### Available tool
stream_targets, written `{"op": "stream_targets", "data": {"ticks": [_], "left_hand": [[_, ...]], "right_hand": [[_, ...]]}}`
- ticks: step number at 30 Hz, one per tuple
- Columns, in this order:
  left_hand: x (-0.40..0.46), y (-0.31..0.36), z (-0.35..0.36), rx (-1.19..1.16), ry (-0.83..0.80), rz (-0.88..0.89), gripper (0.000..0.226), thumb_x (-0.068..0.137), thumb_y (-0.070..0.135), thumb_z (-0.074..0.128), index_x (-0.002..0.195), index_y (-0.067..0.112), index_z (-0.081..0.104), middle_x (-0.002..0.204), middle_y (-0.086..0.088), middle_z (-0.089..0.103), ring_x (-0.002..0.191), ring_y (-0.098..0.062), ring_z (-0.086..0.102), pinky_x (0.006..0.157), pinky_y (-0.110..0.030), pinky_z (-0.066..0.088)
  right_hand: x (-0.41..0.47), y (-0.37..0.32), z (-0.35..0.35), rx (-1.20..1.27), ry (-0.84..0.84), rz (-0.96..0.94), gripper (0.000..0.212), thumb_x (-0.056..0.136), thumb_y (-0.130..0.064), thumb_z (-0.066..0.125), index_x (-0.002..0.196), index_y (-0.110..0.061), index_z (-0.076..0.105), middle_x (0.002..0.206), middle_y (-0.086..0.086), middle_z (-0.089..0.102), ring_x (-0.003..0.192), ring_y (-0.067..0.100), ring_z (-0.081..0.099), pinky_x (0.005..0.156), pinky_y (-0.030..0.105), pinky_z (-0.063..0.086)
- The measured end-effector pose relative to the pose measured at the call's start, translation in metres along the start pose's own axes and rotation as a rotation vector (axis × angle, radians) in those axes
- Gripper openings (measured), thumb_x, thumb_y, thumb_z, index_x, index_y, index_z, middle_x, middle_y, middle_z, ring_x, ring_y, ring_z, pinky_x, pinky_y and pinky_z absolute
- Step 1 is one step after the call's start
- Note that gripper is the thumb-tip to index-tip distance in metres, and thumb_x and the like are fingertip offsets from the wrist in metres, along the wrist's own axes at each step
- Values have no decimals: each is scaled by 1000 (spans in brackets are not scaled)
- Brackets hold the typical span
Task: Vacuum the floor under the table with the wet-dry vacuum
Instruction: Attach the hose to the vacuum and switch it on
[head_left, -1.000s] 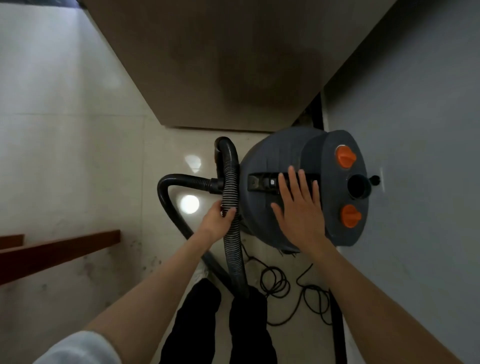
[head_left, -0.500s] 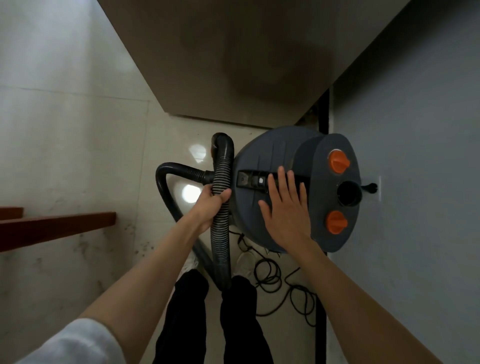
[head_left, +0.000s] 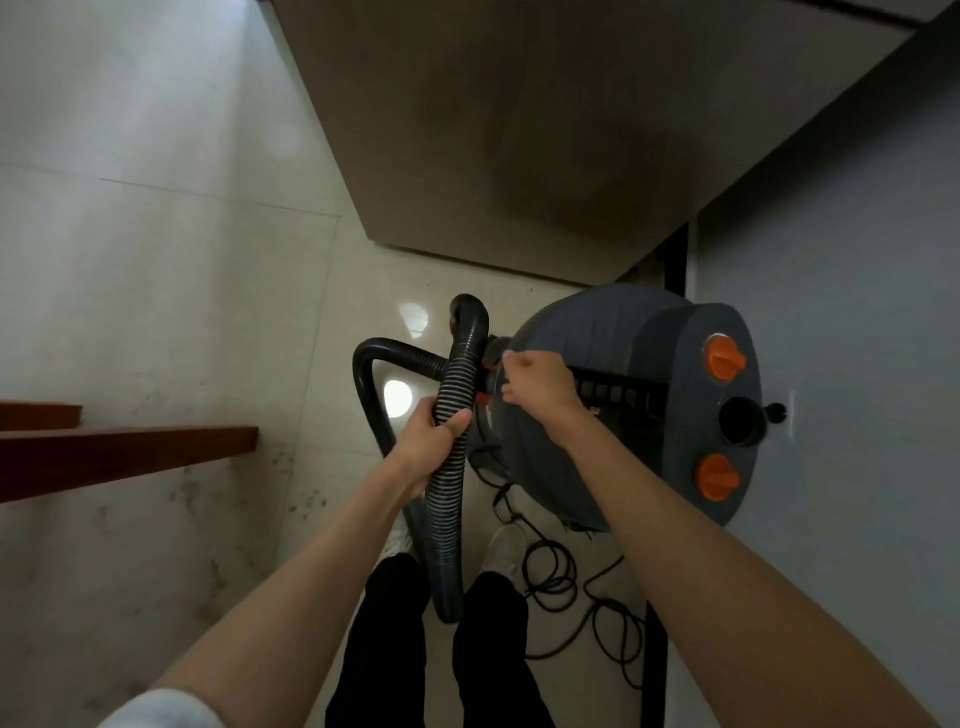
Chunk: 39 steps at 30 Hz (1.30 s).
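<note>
The dark grey wet-dry vacuum (head_left: 623, 332) stands on the pale tiled floor (head_left: 208, 312) by the wall, with two orange knobs (head_left: 723, 359) on its top. Its black ribbed hose (head_left: 445, 509) loops up from the front port and hangs down between my legs. My left hand (head_left: 428, 441) grips the hose just below the bend. My right hand (head_left: 537, 387) sits with fingers curled at the front end of the vacuum's black carry handle (head_left: 618, 397); what its fingertips touch is hidden. The brown table top (head_left: 519, 130) reaches over the floor just beyond the vacuum.
A black power cord (head_left: 556, 574) lies in loose coils on the floor to the right of my feet. The grey wall (head_left: 841, 249) runs along the right. A reddish wooden plank (head_left: 130, 449) juts in from the left. Dirt specks dot the tiles near it.
My right hand slid from lying flat on the vacuum's top to its front end and curled its fingers there. My left hand kept its grip on the hose. The view shifted slightly.
</note>
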<state>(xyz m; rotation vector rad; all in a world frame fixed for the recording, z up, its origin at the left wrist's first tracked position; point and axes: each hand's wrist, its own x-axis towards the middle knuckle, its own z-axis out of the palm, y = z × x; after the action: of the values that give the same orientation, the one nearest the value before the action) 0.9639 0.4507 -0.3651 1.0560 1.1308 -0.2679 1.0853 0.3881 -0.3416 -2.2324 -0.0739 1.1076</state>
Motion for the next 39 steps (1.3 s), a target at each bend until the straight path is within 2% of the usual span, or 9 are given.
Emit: {"op": "stream_targets", "data": {"ticks": [5, 7, 9, 12, 21, 26, 30, 35, 39], "left_hand": [[33, 12, -23, -82, 42, 51, 38, 95, 15, 53, 130, 6, 42, 91, -1, 55, 80, -12, 56, 68, -25, 48], [42, 14, -30, -68, 28, 69, 38, 95, 16, 54, 130, 6, 43, 92, -1, 57, 81, -12, 57, 68, -25, 49], [45, 13, -34, -28, 1, 72, 37, 94, 18, 55, 128, 7, 43, 94, -2, 58, 82, -12, 58, 67, -23, 48], [44, 5, -40, 25, -33, 65, 37, 93, 20, 56, 127, 12, 43, 96, -2, 59, 82, -12, 59, 66, -24, 49], [76, -11, -65, 93, 0, 52, 40, 90, 25, 61, 126, 17, 44, 109, -4, 60, 96, -17, 62, 84, -35, 53], [89, -18, -79, 50, -16, -20, 42, 87, 21, 66, 124, 15, 45, 115, -1, 57, 98, -16, 61, 82, -30, 53], [93, -30, -106, 115, -161, -100, 31, 90, 15, 60, 121, 15, 55, 119, -4, 60, 107, -18, 58, 98, -39, 46], [108, -28, -141, -155, 152, -144, 34, 102, 22, 37, 126, 5, 51, 114, -8, 59, 95, -18, 55, 82, -32, 47], [135, 8, -149, -426, 124, -75, 44, 100, 43, 34, 120, 7, 50, 110, -6, 60, 103, -20, 57, 88, -32, 45]], "right_hand": [[46, -19, 28, 169, -96, 150, 36, 98, -24, 46, 114, 5, 59, 108, 25, 63, 102, 35, 63, 95, 48, 50], [59, -28, 38, 222, -119, 168, 36, 98, -25, 47, 111, 7, 58, 118, 25, 62, 109, 37, 61, 96, 49, 49], [71, -34, 50, 250, -127, 176, 28, 97, -25, 49, 100, 1, 60, 113, 23, 64, 103, 33, 64, 94, 44, 51], [85, -41, 65, 253, -117, 214, 34, 95, -27, 55, 114, 2, 54, 111, 16, 62, 103, 28, 63, 89, 35, 53], [128, -48, 106, 495, -157, 305, 31, 93, -14, 58, 115, 5, 50, 89, 13, 58, 77, 23, 60, 69, 34, 53], [132, -51, 130, 468, -224, 226, 24, 95, -10, 53, 114, 4, 55, 88, 10, 57, 77, 21, 57, 71, 33, 50], [116, -45, 144, 359, -281, 163, 32, 93, -9, 55, 124, 2, 55, 99, 13, 61, 86, 23, 60, 79, 36, 52], [85, -26, 147, 335, -366, 153, 43, 90, -6, 60, 132, -5, 49, 110, 12, 62, 95, 23, 60, 88, 37, 50], [63, -11, 141, 234, -450, 70, 56, 88, -8, 63, 140, -13, 43, 114, 0, 60, 101, 13, 61, 89, 28, 51]]}}
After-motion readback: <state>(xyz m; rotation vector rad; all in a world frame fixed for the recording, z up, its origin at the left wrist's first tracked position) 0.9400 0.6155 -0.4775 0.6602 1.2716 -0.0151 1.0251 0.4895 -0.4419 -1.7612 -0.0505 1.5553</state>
